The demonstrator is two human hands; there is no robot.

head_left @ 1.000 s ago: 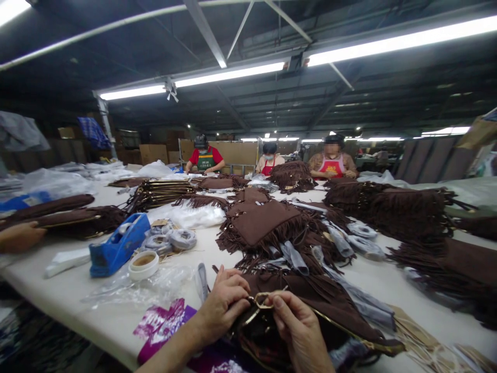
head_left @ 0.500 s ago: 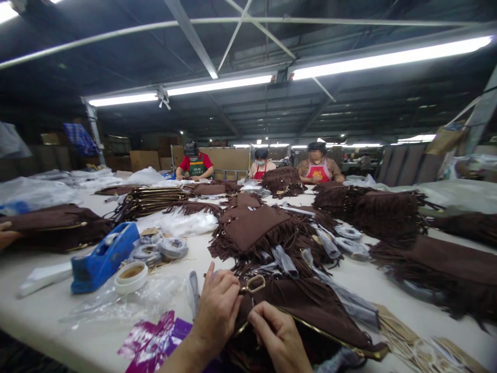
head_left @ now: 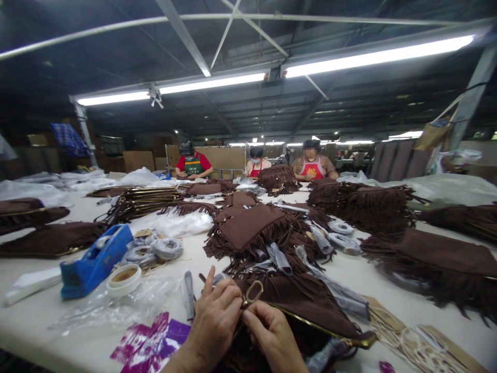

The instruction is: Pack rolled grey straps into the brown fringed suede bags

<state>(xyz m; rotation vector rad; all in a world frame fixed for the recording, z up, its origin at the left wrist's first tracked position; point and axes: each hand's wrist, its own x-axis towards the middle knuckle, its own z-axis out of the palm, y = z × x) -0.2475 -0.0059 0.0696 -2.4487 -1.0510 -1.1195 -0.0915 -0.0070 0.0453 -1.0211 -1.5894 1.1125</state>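
A dark brown fringed bag (head_left: 306,298) lies in front of me, its gold zipper running along a gaping edge. My left hand (head_left: 217,316) is closed on the bag's left end, the index finger stretched forward. Between my two hands a gold metal clasp (head_left: 254,291) with an oval loop stands up from the bag. My right hand (head_left: 272,334) pinches at the clasp's base, fingertips close to those of the left; what exactly lies between them is partly hidden. Below the bag's opening a grey-wrapped piece (head_left: 326,355) shows.
Ahead lies a pile of brown fringed bags (head_left: 248,228). To the left are a blue tape dispenser (head_left: 97,264), a tape roll (head_left: 124,280), clear plastic and purple wrappers (head_left: 151,339). Tags with cords (head_left: 415,331) lie right. Several co-workers sit across the table, one in a green apron (head_left: 193,166).
My right hand has come up to the clasp, which now leans to the right. The view has turned slightly right. A hand at the far left edge is gone from view.
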